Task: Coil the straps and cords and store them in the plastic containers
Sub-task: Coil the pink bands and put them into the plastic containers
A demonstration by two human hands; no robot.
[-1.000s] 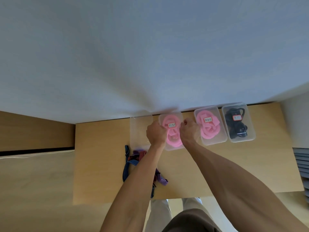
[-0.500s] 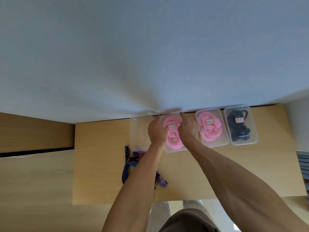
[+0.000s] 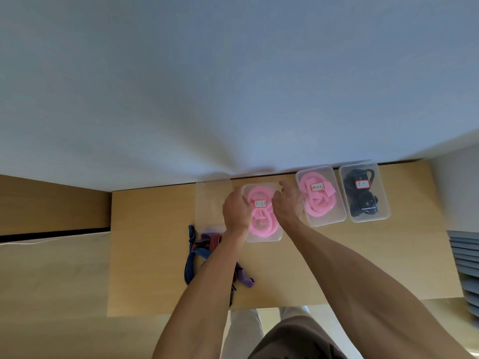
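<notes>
I see my left hand (image 3: 237, 212) and right hand (image 3: 287, 203) curled in a grip on the two long sides of the lidded clear container (image 3: 263, 238), which sits between them on the table (image 3: 155, 255) holding a coiled pink strap (image 3: 261, 224). Its long axis runs away from me toward the wall. Loose striped straps (image 3: 198, 255) lie under my left forearm.

Soft, even daylight, moderately bright; the wall (image 3: 233, 73) shades bluish with a faint shadow fan above the bench (image 3: 150, 255). Wide-angle bending curves the edges, and the whole frame is slightly soft, blurrier at right
</notes>
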